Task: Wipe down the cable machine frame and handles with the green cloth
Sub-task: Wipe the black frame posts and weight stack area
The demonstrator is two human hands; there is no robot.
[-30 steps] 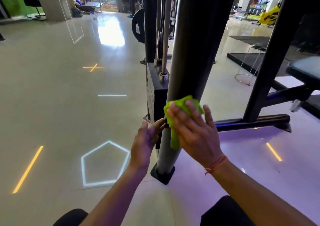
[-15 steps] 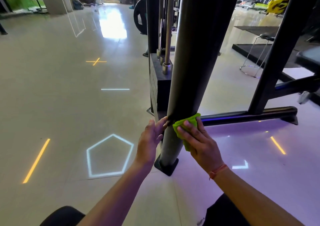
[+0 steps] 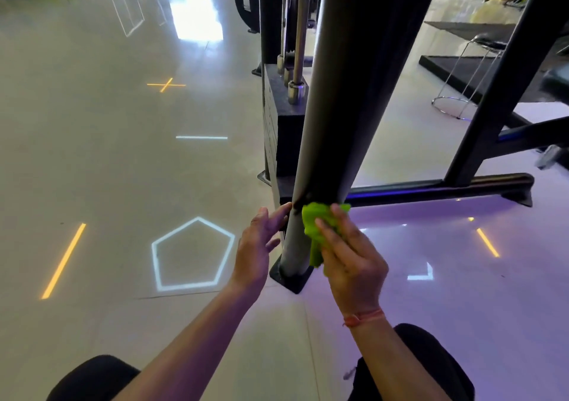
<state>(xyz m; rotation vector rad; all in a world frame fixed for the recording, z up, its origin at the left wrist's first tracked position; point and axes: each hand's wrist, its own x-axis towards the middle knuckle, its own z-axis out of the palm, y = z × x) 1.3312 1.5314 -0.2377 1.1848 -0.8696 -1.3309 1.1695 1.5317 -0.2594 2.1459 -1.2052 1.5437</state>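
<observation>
Low on the front upright of the cable machine, close above its foot plate, I have the green cloth bunched in my right hand, fingers curled over the wad and pressing it to the right face of the post. My left hand is open, fingers nearly straight, with the tips just touching the post's left edge and holding nothing.

To do this stretch well, I judge the cloth should wrap further round the tube, since a tight wad only meets a narrow strip. I would run it down to the plate, then turn my wrist to catch the back (the side I cannot see from here). The left hand is best used as a steadying brace, kept clear of the weight stack just behind. Firm, even pressure matters near the floor, where grime is likely to gather.
</observation>
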